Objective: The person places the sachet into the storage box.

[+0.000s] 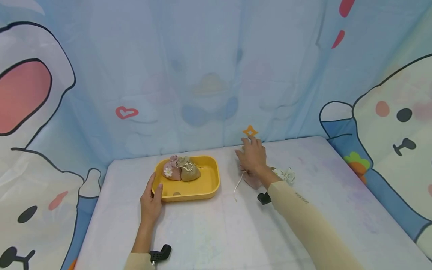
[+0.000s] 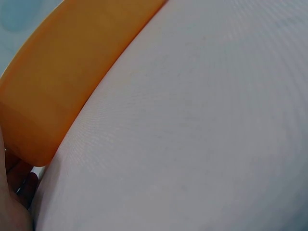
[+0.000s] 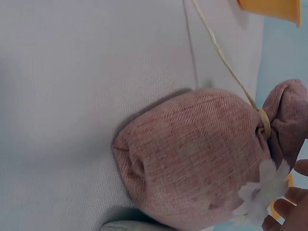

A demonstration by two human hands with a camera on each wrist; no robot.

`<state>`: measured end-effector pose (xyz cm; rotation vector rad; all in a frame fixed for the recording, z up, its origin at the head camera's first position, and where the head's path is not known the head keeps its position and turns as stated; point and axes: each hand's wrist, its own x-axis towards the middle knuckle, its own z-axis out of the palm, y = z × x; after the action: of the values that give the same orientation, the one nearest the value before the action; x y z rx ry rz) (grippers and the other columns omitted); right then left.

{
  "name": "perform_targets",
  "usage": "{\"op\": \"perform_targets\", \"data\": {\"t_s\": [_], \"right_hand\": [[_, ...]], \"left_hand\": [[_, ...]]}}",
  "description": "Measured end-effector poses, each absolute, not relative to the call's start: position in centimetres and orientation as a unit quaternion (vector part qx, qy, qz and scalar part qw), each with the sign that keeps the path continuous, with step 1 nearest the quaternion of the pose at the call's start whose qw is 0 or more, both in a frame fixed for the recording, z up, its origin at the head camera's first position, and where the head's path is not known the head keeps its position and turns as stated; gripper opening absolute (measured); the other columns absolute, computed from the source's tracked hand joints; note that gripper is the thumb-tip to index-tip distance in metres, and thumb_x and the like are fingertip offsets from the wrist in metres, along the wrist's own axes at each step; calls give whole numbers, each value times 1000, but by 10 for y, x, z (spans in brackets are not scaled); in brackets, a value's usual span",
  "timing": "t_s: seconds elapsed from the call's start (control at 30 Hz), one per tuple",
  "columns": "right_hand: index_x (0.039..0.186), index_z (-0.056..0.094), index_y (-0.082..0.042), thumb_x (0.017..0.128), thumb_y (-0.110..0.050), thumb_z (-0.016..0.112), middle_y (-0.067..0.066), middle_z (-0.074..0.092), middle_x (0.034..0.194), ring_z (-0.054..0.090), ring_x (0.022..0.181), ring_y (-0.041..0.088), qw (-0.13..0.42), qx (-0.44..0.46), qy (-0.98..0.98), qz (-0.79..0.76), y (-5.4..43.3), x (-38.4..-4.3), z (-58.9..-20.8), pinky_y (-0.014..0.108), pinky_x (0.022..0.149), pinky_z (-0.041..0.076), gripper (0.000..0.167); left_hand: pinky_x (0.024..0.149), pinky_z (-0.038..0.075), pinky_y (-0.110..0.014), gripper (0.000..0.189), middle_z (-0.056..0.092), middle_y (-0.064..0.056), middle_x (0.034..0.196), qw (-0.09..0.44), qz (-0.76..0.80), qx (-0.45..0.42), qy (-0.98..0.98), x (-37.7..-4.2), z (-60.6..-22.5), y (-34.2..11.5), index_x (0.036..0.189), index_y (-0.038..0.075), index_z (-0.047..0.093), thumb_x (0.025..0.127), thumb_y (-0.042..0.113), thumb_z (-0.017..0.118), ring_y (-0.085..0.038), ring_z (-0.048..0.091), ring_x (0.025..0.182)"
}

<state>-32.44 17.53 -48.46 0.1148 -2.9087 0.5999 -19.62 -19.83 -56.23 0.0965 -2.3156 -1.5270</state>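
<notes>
My left hand [image 1: 150, 202] holds the left end of a yellow tray [image 1: 210, 183], its thumb over the rim and fingers along the outside. In the left wrist view, the tray's outer wall [image 2: 62, 72] hides most of that hand. Two small drawstring pouches, one pink [image 1: 172, 172] and one olive [image 1: 190, 173], lie in the tray. My right hand [image 1: 253, 155] is over another pink pouch [image 3: 192, 154], fingers spread beside its tied neck and white flower [image 3: 262, 190]. Whether the fingertips touch it is unclear. A cream cord [image 3: 219, 50] trails from the neck.
Beside my right forearm lies a white ribbon-like bundle [image 1: 288, 175], partly hidden. A pale item [image 3: 137, 226] sits against the pouch in the right wrist view. The white-covered table [image 1: 209, 232] ends at a printed curtain [image 1: 202, 75] behind.
</notes>
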Motion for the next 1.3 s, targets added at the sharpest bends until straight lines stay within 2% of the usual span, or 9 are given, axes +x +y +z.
{"op": "perform_targets", "data": {"t_s": [0.23,0.4,0.5,0.6,0.73,0.8,0.93,1.17,1.3], "right_hand": [[159,38,-6,106,-25,52,26,33,162,30,149,49,17,18,-981,192,183,-327,-490,68,114,38,58],[162,32,-9,102,-20,49,24,33,163,36,146,49,-27,-3,-979,201,187,-330,-490,68,108,45,63],[163,30,-9,99,-20,51,25,37,160,43,141,49,-50,-12,-980,194,188,-330,-487,67,103,49,69],[163,29,-8,97,-21,53,27,44,153,51,133,48,-69,-12,-981,181,190,-331,-485,64,99,51,71],[158,36,-6,98,-20,55,27,50,143,57,122,44,-74,-6,-982,175,190,-330,-483,59,93,54,65],[155,41,-5,98,-18,56,26,50,140,58,117,42,-72,-6,-982,176,191,-330,-484,56,89,55,60],[149,46,-4,97,-16,57,25,48,141,57,111,39,-65,-7,-982,178,191,-331,-485,53,84,54,55],[147,47,-4,98,-11,57,25,48,140,56,117,42,-38,-1,-979,200,193,-330,-483,53,86,52,51],[150,46,-6,99,-8,54,23,48,137,55,121,42,18,11,-974,225,194,-330,-483,56,87,54,52]], "left_hand": [[125,33,-46,52,46,-6,163,179,-545,36,-819,-196,-563,-199,160,18,43,109,26,53,-26,39,154],[125,33,-46,52,45,-6,163,181,-543,33,-820,-197,-564,-201,160,19,43,110,26,53,-26,39,154],[126,33,-37,52,46,-5,163,183,-543,33,-819,-197,-564,-201,160,19,43,109,26,53,-25,39,154],[123,31,-20,52,46,-4,163,184,-544,33,-818,-196,-564,-200,160,20,44,109,26,53,-24,39,154],[117,28,-9,52,46,-5,163,184,-544,33,-818,-196,-565,-200,160,19,44,109,26,53,-25,39,153],[120,30,-13,52,46,-5,163,184,-541,34,-820,-196,-564,-200,160,19,44,109,26,53,-25,39,153],[125,33,-36,52,45,-6,163,181,-542,32,-820,-197,-563,-199,160,19,43,109,26,53,-26,39,154],[122,30,-18,52,45,-5,164,176,-549,32,-817,-197,-566,-197,160,20,44,109,26,53,-26,38,154],[126,32,-39,52,44,-5,164,174,-549,30,-817,-198,-566,-195,160,19,43,110,26,53,-26,38,154]]}}
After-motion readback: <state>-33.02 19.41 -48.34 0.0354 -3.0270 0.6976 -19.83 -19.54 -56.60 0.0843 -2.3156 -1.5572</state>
